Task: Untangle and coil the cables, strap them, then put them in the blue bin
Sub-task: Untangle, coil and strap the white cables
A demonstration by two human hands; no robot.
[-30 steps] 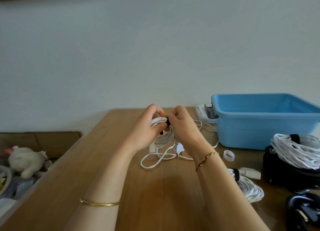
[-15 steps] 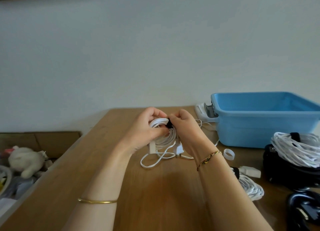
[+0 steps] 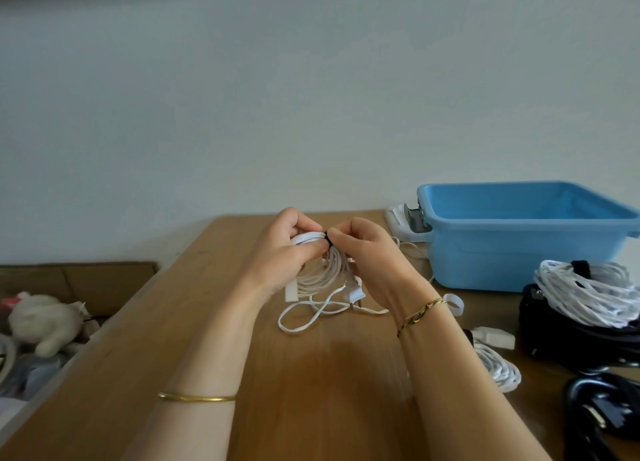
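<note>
Left hand point(image 3: 284, 252) curled around white cable coil point(image 3: 325, 270) at frame centre; right hand point(image 3: 370, 256) pinched black strap point(image 3: 327, 240) at its top. Coil looked light and floppy, best held at the strap. Loose tail lay on counter point(image 3: 311, 374); blue bin point(image 3: 502, 249) at right.

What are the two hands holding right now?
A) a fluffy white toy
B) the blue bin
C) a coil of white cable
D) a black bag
C: the left hand grips the coiled white cable above the wooden table, and the right hand pinches the black strap round it. The blue bin stands apart on the right.
</note>
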